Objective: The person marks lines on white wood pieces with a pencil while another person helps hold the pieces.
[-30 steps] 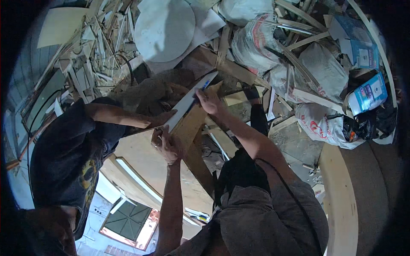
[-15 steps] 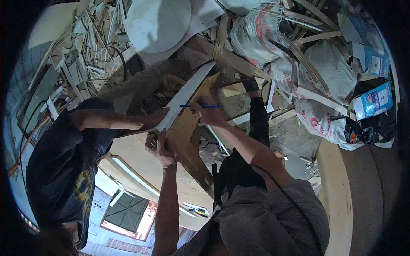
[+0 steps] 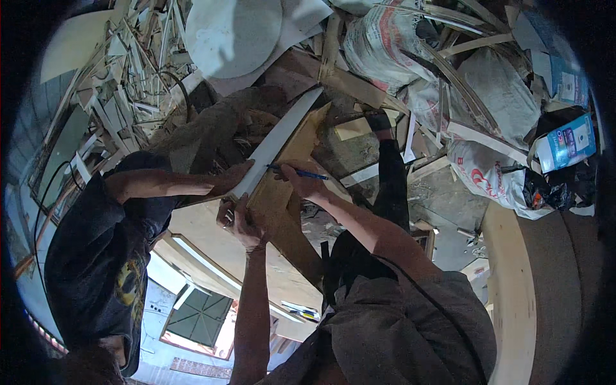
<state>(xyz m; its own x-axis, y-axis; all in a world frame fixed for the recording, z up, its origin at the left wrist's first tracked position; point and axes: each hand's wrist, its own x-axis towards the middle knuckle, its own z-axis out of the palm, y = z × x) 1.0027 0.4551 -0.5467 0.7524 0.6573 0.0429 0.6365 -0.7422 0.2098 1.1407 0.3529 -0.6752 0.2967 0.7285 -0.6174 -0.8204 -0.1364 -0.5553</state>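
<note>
A long white strip (image 3: 282,138) lies slantwise along a brown wooden board (image 3: 273,199) in front of me. My left hand (image 3: 242,228) grips the strip's near end, thumb against it and fingers bent at the board's edge. In my right hand (image 3: 303,182) is a blue pencil (image 3: 314,174), pinched between the fingers. Its tip points left and rests at or just over the strip's right edge; exact contact is too small to tell. Another person's hand (image 3: 236,178) presses on the strip from the left, just beyond my left hand.
The other person in a dark shirt (image 3: 90,250) leans in from the left. Scrap wood (image 3: 138,83) piles up at far left, beside a round white panel (image 3: 234,38). Stuffed sacks (image 3: 382,48) and a blue-and-white box (image 3: 566,144) stand at the right. A pale panel (image 3: 199,224) lies below.
My right hand and the pencil have shifted a little nearer to me along the strip. My left hand and the other person's hand stay on the strip.
</note>
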